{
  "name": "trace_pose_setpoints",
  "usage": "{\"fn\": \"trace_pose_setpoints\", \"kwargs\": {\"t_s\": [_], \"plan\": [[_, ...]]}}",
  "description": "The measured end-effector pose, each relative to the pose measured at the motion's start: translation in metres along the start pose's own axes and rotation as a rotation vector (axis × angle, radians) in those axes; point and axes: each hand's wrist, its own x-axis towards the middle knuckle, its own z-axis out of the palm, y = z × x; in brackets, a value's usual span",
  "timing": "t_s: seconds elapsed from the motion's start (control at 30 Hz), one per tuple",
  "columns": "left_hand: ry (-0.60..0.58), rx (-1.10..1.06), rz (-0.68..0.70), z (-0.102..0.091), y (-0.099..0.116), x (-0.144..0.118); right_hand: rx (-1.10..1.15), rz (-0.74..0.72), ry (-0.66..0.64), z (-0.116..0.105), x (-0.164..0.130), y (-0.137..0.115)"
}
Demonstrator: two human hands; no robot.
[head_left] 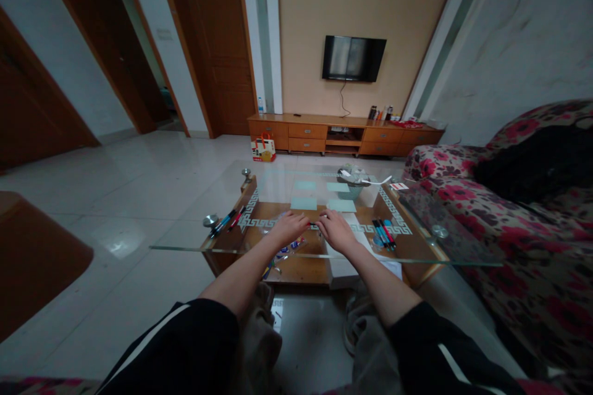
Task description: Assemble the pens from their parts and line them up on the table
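Black sleeves lead to the left hand [288, 226] and right hand [336, 230], fingers curled onto the ends of a slim red-and-dark pen [312, 224] held level over the glass table [194, 231] centre.

Pens [383, 234] R of hands, on table [430, 222]

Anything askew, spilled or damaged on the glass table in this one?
Nothing stands out. The left hand and right hand meet over a small pen-like item on the glass table. Pens lie grouped at the left and right, and four pale green notes sit in tidy rows.
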Motion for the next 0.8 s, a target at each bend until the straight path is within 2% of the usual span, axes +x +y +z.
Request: {"fn": "trace_pose_setpoints", "kwargs": {"t_s": [0.6, 0.8], "plan": [[0.000, -0.009, 0.008, 0.0004, 0.0003, 0.0003, -0.009, 0.027, 0.013, 0.0052, -0.0010, 0.0036], [-0.011, -0.021, 0.001, -0.0001, 0.0005, 0.0002, 0.057, 0.011, 0.037, 0.0043, -0.0012, 0.0051]]}}
